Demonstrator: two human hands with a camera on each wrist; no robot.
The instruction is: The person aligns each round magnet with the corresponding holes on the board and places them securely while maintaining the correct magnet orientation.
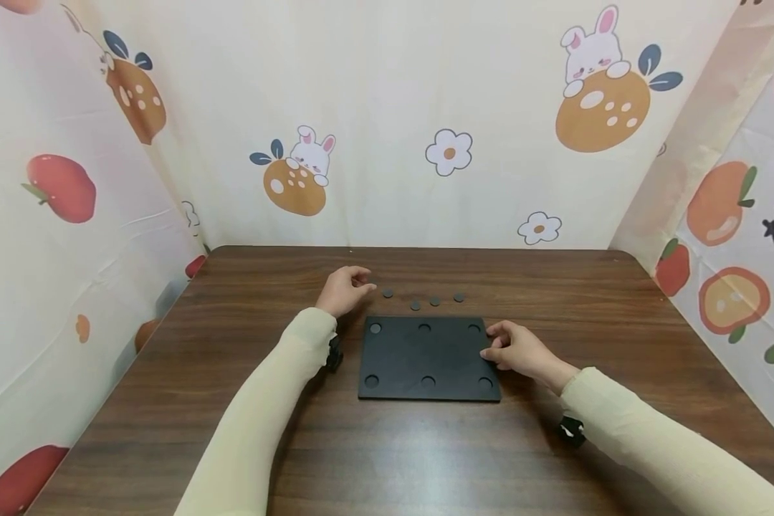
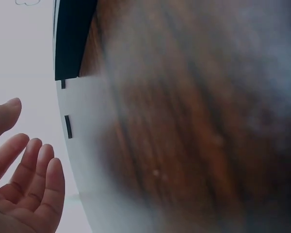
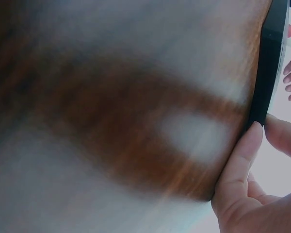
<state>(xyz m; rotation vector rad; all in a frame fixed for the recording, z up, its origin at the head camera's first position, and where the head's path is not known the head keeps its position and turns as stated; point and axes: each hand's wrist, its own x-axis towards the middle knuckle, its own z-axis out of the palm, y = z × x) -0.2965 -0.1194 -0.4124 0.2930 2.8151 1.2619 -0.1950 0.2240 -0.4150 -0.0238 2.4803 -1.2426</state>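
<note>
A flat black board (image 1: pixel 426 358) with several round recesses along its far and near edges lies on the table. In its far left recess sits a small dark disc (image 1: pixel 375 328). My right hand (image 1: pixel 522 351) pinches the board's right edge between thumb and fingers; the right wrist view shows the fingertips (image 3: pixel 254 133) against the board's side (image 3: pixel 270 63). Beyond the board lie several loose dark discs (image 1: pixel 416 305). Just left of the leftmost loose disc (image 1: pixel 388 294), my left hand (image 1: pixel 343 290) hovers with bent fingers and nothing between them, as the left wrist view (image 2: pixel 31 184) also shows.
The brown wooden table (image 1: pixel 284 444) extends around the board on all sides. A printed curtain (image 1: pixel 387 86) hangs behind the table's far edge and along both sides. Each wrist carries a small black camera.
</note>
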